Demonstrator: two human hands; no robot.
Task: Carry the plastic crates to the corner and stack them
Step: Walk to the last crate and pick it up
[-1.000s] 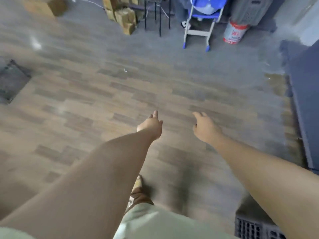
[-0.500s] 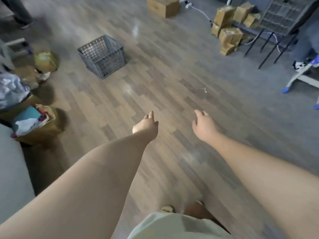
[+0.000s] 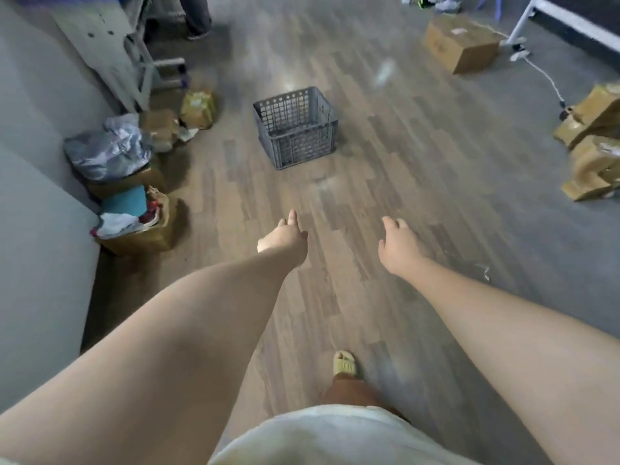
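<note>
A grey perforated plastic crate [image 3: 297,127] stands empty on the wooden floor ahead of me, upper middle of the head view. My left hand [image 3: 284,237] and my right hand [image 3: 399,245] are both stretched out in front of me above the floor, well short of the crate. Each holds nothing, with the fingers loosely extended. No other crate shows in this frame.
Along the grey wall at left stand open cardboard boxes of cloth and bags [image 3: 134,216]. A closed cardboard box [image 3: 461,47] lies far right, more crumpled boxes [image 3: 593,142] at the right edge, with a white cable [image 3: 550,85]. A person's legs [image 3: 198,15] are at the top.
My view has swung left across the room, so the crate has shifted from the upper left toward the middle and looks nearer. Both hands stay held out and empty.
</note>
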